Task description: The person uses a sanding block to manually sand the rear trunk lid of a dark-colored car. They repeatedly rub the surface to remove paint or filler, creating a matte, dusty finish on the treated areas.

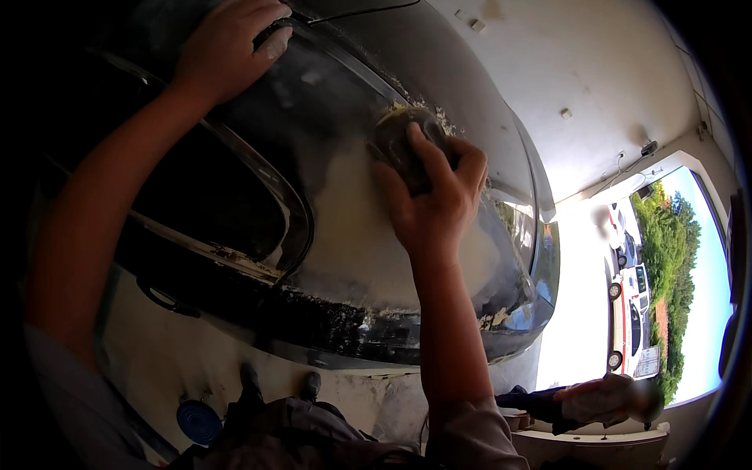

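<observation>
My right hand (pixel 439 188) is closed round a dark rounded sanding block (pixel 407 145) and presses it onto a dark car body panel (pixel 321 106). Beneath and beside the block, a pale patch of filler (pixel 352 204) covers part of that panel. Crumbly light dust (pixel 439 117) clings along the seam by the block. At the upper left, my left hand (pixel 235 47) rests on the car with its fingers curled. Something dark shows between its thumb and fingers, too shadowed to make out.
A dark opening with a curved frame (pixel 290 204) lies left of the filler. On the floor below stands a blue round container (pixel 198 421) near my shoes (pixel 311 384). Another person (pixel 595 399) is at the lower right, with parked vehicles (pixel 630 313) outside the doorway.
</observation>
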Demonstrator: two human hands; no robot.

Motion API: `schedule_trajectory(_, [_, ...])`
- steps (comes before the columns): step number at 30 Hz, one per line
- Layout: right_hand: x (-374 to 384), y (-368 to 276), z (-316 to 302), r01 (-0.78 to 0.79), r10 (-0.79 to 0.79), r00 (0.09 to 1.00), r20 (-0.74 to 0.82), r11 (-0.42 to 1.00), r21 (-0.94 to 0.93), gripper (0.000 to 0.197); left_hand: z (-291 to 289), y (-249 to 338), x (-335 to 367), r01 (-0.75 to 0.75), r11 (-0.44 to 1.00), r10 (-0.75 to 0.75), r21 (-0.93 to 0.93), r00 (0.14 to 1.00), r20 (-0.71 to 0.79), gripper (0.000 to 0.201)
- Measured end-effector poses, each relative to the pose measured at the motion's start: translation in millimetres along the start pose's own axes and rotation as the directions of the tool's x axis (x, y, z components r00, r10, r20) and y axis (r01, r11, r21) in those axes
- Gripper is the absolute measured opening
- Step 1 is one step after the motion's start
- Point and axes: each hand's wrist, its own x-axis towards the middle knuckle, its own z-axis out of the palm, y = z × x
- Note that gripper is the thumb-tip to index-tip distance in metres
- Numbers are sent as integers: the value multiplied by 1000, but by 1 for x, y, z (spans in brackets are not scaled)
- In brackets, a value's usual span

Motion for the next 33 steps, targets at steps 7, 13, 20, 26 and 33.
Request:
schedule_trajectory(7, [-51, -9, -21, -13, 14, 998, 62, 1000, -13, 56, -2, -2, -3, 5, 1000, -5, 16, 1000, -1, 31])
schedule_trajectory(13, [22, 19, -4, -93, 93, 996, 0, 995, -21, 55, -2, 5, 6, -16, 1000, 16, -3, 999, 48, 31])
schedule_trajectory(20, [-89, 9, -34, -50, 48, 998, 30, 997, 62, 61, 8, -28, -11, 25, 999, -31, 39, 989, 148, 40])
schedule_trajectory(26, [11, 40, -19, -129, 129, 991, -20, 992, 7, 54, 9, -5, 6, -41, 999, 40, 19, 997, 67, 34])
schedule_trajectory(33, [-135, 15, -54, -117, 111, 992, 63, 988, 100, 60, 12, -39, -11, 6, 993, -21, 118, 992, 128, 45])
